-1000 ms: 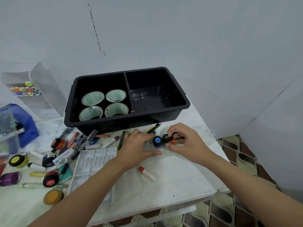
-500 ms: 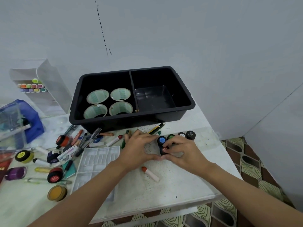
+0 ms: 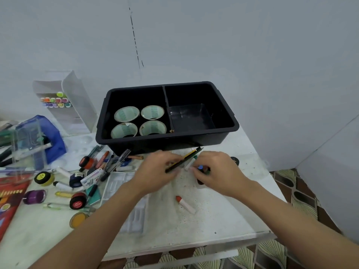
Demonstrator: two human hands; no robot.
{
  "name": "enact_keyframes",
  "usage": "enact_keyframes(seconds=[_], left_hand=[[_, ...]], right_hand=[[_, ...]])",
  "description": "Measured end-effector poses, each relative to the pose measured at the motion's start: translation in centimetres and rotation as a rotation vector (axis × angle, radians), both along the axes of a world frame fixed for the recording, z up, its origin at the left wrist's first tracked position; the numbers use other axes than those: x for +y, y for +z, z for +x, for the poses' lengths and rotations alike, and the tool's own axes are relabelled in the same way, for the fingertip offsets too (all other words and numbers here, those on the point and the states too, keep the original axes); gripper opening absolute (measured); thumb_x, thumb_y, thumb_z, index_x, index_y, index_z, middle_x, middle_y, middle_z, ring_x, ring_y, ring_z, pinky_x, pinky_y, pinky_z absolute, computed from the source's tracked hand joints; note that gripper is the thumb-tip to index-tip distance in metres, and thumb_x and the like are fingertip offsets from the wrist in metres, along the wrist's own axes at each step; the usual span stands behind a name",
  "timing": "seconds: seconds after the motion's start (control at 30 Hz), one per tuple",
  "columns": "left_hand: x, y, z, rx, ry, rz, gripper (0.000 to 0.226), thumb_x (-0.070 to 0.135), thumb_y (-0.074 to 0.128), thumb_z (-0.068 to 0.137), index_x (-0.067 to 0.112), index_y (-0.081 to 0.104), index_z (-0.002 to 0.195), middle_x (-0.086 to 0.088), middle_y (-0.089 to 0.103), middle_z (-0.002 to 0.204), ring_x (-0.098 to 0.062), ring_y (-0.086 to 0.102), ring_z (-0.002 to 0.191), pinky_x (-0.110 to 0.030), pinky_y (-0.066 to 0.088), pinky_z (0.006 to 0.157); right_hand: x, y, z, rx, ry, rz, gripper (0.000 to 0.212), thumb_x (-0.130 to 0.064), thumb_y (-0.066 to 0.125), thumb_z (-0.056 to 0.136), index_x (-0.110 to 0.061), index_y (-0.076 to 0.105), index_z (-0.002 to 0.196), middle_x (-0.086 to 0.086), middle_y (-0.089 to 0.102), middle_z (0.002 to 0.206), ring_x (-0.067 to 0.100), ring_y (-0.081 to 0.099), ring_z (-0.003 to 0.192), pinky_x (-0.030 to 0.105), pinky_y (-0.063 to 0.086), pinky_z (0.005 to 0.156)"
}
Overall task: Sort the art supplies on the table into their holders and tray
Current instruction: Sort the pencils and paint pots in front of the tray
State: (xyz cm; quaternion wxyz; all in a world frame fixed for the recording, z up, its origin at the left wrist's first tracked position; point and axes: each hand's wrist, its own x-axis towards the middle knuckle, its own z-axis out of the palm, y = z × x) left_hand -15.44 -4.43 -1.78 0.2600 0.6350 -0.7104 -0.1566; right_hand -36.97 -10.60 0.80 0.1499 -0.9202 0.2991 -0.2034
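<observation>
Head view: yellow-black pencil [image 3: 185,159] in left hand [image 3: 155,172], right hand [image 3: 217,174] just beside.

A plain, pale grey-blue painted wall [image 3: 252,45] fills the background. A thin dark broken line [image 3: 135,39] runs almost straight down it. At right, a second pale wall panel [image 3: 330,152] meets the first along a slanted seam. Below lies a tiled floor [image 3: 303,193] patterned with brown, black and cream fan shapes.

No legible text, print on the red jar lid [image 3: 77,202] and small white box [image 3: 91,176] too blurred to read
</observation>
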Motion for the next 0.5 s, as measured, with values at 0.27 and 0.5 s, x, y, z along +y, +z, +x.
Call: enact_keyframes(seconds=[0.27,0.5], left_hand=[[5.1,1.2,8.5,-0.065,0.289,-0.066,0.006,0.020,0.071,0.089,0.026,0.072,0.088,0.015,0.063,0.072,-0.003,0.055,0.064,-0.023,0.041,0.059],[8.9,0.6,13.6,-0.130,0.481,-0.063,0.013,0.026,0.076,0.086,0.021,0.073,0.097,0.007,0.054,0.081,-0.019,0.055,0.078,-0.032,0.044,0.066]], right_hand=[[2.6,-1.3,4.7,0.246,0.202,0.023,0.015,-0.032,0.053,0.095,-0.024,0.066,0.097,-0.011,0.064,0.091,0.011,0.057,0.082,0.036,0.053,0.074],[3.0,-2.4,9.8,0.030,0.131,0.032,0.011,-0.023,0.058,0.092,-0.020,0.065,0.100,-0.007,0.061,0.093,0.014,0.058,0.080,0.033,0.051,0.068]])
